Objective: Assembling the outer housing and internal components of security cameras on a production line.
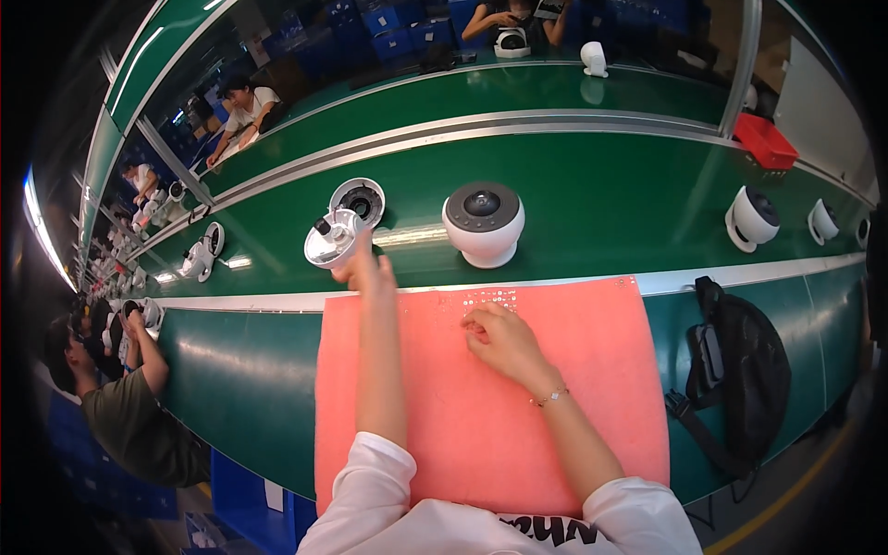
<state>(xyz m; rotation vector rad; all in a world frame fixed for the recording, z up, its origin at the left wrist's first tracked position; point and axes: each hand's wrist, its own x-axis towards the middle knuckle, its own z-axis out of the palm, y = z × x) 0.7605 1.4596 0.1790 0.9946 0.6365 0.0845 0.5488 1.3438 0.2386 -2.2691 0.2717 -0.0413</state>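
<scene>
My left hand reaches past the mat's far edge and grips the near right rim of an opened white round housing on the green belt. Behind that housing lies its other half, a white shell with a dark inside. Over the pink foam mat, my right hand is curled with thumb and fingertips together; anything between them is too small to make out. Just beyond those fingertips, several small shiny pieces, screw-like, sit in rows on the mat. A white ball-shaped device with a dark grey top stands upright on the belt.
More white devices stand on the belt to the right, others to the left. A black bag lies right of the mat, a red bin farther back. A co-worker sits at left; others work across the line.
</scene>
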